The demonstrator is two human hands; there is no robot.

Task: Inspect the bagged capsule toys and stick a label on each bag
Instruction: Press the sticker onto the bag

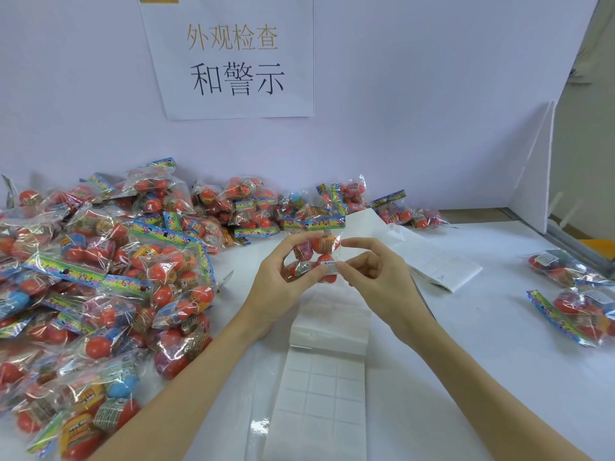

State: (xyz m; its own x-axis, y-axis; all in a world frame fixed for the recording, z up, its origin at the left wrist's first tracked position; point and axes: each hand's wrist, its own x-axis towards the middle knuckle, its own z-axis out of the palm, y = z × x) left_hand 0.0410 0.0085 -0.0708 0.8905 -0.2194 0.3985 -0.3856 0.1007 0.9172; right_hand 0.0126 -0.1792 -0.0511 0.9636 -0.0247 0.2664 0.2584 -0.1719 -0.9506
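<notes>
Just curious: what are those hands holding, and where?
The left hand grips a bag of capsule toys by its lower body; the right hand presses a warning label onto it.

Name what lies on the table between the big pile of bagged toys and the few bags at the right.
Head view: label sheets, with both hands holding one bag above them.

The bag [314, 247] between my fingers was thin clear plastic, glossy and crinkled, with a shiny printed card header across its top. The capsules inside looked like smooth, hard plastic with a soft sheen. The warning label [330, 267] under my thumb was matt white paper. Below my wrists lay the label sheet [321, 394], its backing slick and reflective, its stickers dull white. The table [482, 344] looked smooth, matt white. The heap of bags [100, 277] at my left glittered with the same crackly film. The wall sign [233, 58] was plain matt paper.
</notes>
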